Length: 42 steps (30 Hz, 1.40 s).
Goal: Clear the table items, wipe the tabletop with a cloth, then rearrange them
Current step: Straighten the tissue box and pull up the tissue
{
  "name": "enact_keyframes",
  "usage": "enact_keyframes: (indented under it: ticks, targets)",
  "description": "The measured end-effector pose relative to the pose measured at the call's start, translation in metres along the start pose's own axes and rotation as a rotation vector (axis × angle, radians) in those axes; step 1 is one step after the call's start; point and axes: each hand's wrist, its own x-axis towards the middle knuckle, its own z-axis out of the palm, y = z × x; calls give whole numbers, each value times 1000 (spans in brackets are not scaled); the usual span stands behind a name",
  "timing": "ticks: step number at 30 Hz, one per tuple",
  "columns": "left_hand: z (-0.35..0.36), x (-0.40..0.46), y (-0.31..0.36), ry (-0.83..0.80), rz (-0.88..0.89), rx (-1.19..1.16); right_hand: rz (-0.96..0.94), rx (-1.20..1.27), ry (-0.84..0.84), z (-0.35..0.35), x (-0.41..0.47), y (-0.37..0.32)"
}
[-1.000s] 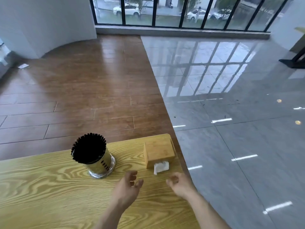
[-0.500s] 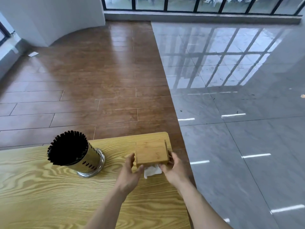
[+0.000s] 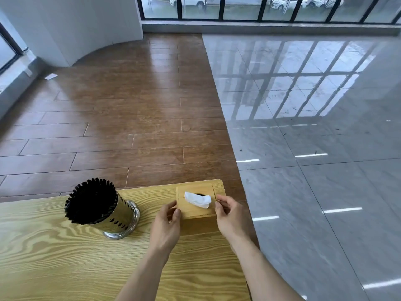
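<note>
Low in the frame's centre, the wooden tissue box sits at the worktop corner, tissue upward. The left hand and right hand close their grip on its two sides; chopstick holder stands left

No text, label, brand, number or sign can be read anywhere: none on the bamboo tissue box between the hands, none on the metal chopstick holder to their left, none on the desk.
</note>
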Motion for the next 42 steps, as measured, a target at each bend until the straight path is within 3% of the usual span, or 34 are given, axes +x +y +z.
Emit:
enact_keyframes:
  ticks: [27,34,42]
  targets:
    - [18,9,-29,-88,3,-52,61,50,39,21,4,30]
    - [18,13,-32,-90,18,49,63,64,6,19,3,33]
    - [-5,1,-31,-86,51,315,79,-161,-18,-2,-14,32]
